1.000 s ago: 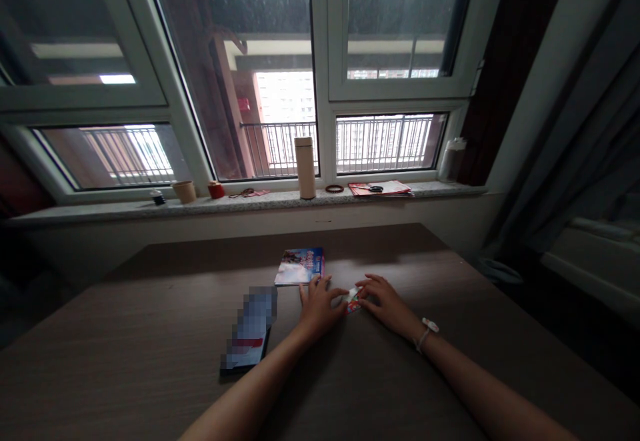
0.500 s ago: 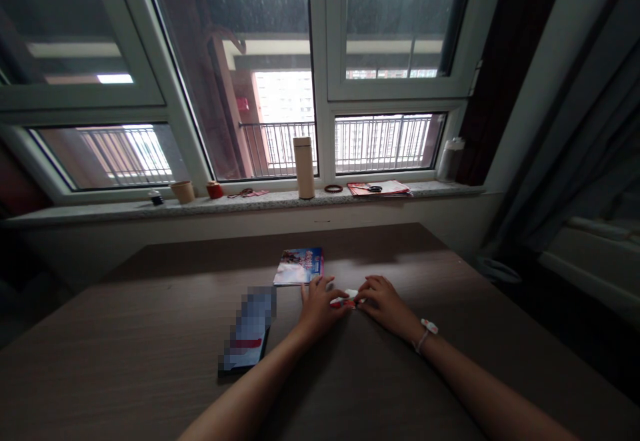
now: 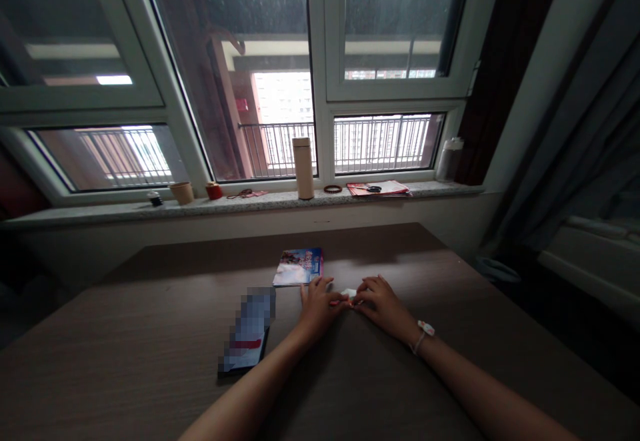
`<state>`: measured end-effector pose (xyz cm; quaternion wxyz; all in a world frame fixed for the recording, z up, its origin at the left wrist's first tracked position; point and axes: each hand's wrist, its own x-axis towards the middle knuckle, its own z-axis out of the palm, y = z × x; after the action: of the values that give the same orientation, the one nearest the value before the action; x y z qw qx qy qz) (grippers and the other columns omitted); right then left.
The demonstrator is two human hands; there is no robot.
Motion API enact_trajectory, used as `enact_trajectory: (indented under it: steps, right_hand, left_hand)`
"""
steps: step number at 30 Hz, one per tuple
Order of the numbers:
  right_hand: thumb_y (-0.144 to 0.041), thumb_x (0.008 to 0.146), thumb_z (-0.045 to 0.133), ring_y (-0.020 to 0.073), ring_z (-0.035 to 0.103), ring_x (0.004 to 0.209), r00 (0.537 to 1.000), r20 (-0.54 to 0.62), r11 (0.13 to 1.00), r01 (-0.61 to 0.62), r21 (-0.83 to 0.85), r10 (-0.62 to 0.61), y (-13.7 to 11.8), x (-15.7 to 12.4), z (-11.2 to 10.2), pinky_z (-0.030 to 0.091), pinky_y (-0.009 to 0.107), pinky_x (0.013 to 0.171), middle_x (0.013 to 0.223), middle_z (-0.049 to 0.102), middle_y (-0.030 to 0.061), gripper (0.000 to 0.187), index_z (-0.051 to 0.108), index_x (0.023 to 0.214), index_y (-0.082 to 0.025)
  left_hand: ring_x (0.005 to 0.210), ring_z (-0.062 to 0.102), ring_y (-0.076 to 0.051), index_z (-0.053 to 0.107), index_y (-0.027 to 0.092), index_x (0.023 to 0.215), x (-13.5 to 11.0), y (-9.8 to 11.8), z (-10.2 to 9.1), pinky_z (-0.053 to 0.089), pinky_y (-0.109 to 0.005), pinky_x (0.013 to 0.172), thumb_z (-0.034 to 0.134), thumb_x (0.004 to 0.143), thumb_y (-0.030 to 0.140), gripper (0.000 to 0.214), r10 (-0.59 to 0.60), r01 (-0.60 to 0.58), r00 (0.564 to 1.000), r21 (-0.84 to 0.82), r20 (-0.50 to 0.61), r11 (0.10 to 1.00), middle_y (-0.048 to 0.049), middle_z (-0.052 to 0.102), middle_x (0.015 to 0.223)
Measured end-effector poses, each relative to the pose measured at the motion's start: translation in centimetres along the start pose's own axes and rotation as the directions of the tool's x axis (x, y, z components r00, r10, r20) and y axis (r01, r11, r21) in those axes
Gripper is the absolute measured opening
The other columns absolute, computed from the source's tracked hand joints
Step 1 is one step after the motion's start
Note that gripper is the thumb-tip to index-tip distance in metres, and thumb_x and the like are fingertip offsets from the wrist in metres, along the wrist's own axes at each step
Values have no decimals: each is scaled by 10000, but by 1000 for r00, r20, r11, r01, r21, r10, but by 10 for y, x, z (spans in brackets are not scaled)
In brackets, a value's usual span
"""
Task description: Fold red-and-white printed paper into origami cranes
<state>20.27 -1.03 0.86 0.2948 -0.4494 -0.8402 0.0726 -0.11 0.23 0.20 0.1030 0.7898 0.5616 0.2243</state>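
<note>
Between my hands, low over the brown table (image 3: pixel 165 334), is a small piece of folded paper (image 3: pixel 349 292), white with red parts, mostly hidden by fingers. My left hand (image 3: pixel 320 304) pinches its left and near side between thumb and fingers. My right hand (image 3: pixel 380 304) has its thumb and fingertips closed on the right side, with a bracelet (image 3: pixel 425 329) on that wrist. Just beyond my left hand lies a blue and white booklet (image 3: pixel 299 268). A phone (image 3: pixel 247 331) with a blurred screen rests left of my left forearm.
On the stone windowsill (image 3: pixel 240 208) stand a beige thermos (image 3: pixel 303 169), a paper cup (image 3: pixel 182 192), a red spool (image 3: pixel 214 191) and a clear bottle (image 3: pixel 450 160). Scissors (image 3: pixel 373 189) lie on red papers (image 3: pixel 395 190) beside a dark red bracelet (image 3: pixel 333 189). Right of the table is a bin (image 3: pixel 497 270).
My right hand has shifted slightly left, its fingertips closer to my left thumb. Less of the paper's red part shows. The booklet and phone stay in place.
</note>
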Motion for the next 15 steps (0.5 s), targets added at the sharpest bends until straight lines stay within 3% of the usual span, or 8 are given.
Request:
enact_trajectory:
  steps: [9, 15]
  right_hand:
    - [-333, 871, 600, 206, 517, 1045, 999, -4, 999, -33, -22, 33, -2, 2, 2, 248, 457, 1086, 1006, 625, 31, 123, 703, 907, -275]
    - [-323, 923, 505, 196, 520, 1000, 994, 23, 991, -101, -86, 104, -8, 5, 9, 212, 521, 1086, 972, 593, 26, 170, 668, 927, -274]
  left_hand:
    - [1329, 305, -312, 735, 389, 988, 0, 3, -4, 137, -588, 1107, 618, 844, 445, 194, -17, 16, 999, 5, 42, 1000, -13, 488, 1398]
    - [1319, 326, -300, 743, 376, 947, 1, 4, -4, 112, -593, 1111, 648, 816, 451, 178, -31, 31, 999, -2, 30, 1000, -14, 505, 1370]
